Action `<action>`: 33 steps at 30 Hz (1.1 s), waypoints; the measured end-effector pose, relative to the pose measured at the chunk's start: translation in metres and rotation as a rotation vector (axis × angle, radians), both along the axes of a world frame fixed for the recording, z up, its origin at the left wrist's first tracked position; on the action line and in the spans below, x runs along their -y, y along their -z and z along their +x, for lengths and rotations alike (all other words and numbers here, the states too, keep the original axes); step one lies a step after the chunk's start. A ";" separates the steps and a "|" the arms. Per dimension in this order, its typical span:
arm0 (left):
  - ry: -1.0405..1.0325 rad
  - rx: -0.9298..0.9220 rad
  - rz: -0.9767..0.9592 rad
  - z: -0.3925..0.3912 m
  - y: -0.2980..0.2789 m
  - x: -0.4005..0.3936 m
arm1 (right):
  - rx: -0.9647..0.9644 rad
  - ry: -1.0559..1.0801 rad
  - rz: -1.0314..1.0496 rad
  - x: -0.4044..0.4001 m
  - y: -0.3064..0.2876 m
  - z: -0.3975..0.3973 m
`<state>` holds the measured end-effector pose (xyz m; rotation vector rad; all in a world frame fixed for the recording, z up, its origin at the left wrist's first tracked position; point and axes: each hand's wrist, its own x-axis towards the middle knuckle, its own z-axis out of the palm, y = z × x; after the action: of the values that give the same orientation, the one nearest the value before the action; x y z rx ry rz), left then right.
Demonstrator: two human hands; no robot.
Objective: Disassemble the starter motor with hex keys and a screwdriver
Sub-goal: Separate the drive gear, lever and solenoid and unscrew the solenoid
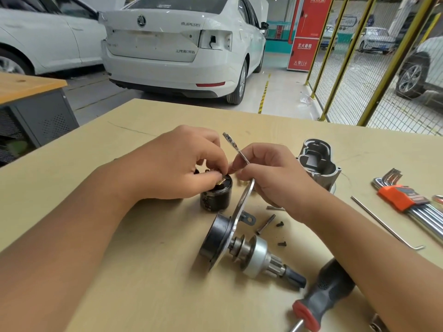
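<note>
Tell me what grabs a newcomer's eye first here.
Two hands meet mid-table: the left hand pinches something small atop a black cylindrical motor part, while the right hand holds a thin metal strip. Nearer lies the geared shaft assembly; behind, a white sedan.

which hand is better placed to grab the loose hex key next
Probably the right hand: the loose hex key lies on the table on that side, just beyond the right forearm. It would first have to let go of the metal strip. The left hand is busy at the black cylinder.
</note>
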<state>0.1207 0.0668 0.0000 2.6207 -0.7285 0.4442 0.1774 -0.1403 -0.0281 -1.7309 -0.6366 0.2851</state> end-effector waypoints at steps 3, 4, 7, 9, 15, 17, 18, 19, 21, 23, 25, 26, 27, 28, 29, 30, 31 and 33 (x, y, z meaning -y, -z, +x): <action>0.010 -0.034 0.058 -0.001 -0.001 0.001 | -0.007 0.006 0.010 0.000 0.000 0.000; 0.007 -0.050 0.073 0.000 0.000 0.001 | -0.007 0.009 0.010 0.000 0.000 0.000; -0.009 -0.079 0.106 0.001 0.000 0.001 | 0.010 0.015 0.002 0.000 0.000 -0.001; -0.028 -0.065 0.109 0.002 0.001 0.001 | 0.007 0.012 0.008 -0.001 0.000 -0.001; 0.047 -0.098 0.012 -0.002 0.001 0.000 | 0.019 0.006 -0.006 0.000 0.002 0.001; 0.050 -0.110 0.018 0.000 0.002 -0.002 | 0.027 0.007 0.000 0.000 0.002 0.001; 0.045 -0.116 0.021 0.001 0.002 -0.002 | 0.032 0.009 0.001 0.000 0.002 0.000; 0.041 -0.120 0.018 0.002 0.003 -0.003 | 0.036 0.013 -0.002 0.000 0.001 0.000; 0.032 -0.115 0.028 0.003 0.005 -0.003 | 0.040 0.019 -0.016 0.000 0.002 -0.001; 0.019 -0.063 0.042 0.005 0.006 -0.002 | 0.046 0.024 -0.034 -0.001 0.002 -0.001; -0.004 0.006 0.061 0.005 0.007 0.001 | 0.045 0.032 -0.047 -0.001 0.002 -0.001; -0.010 0.025 0.071 0.004 0.007 0.002 | 0.040 0.036 -0.050 -0.001 0.001 -0.002; -0.005 0.024 0.068 0.003 0.006 0.004 | 0.035 0.042 -0.052 -0.001 0.001 -0.002; 0.009 0.001 0.055 0.001 0.006 0.004 | 0.034 0.047 -0.055 -0.001 0.001 -0.002; 0.030 -0.032 0.035 0.000 0.006 0.004 | 0.034 0.052 -0.059 -0.001 0.000 -0.003; 0.043 -0.061 0.019 -0.001 0.006 0.002 | 0.036 0.055 -0.062 -0.001 0.000 -0.003; 0.055 -0.079 0.007 -0.001 0.006 0.001 | 0.038 0.057 -0.064 -0.001 0.000 -0.004; 0.056 -0.101 0.002 0.000 0.005 -0.002 | 0.044 0.062 -0.066 -0.001 -0.001 -0.004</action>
<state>0.1211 0.0685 -0.0047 2.5962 -0.7664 0.2923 0.1731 -0.1391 -0.0270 -1.8210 -0.6101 0.2279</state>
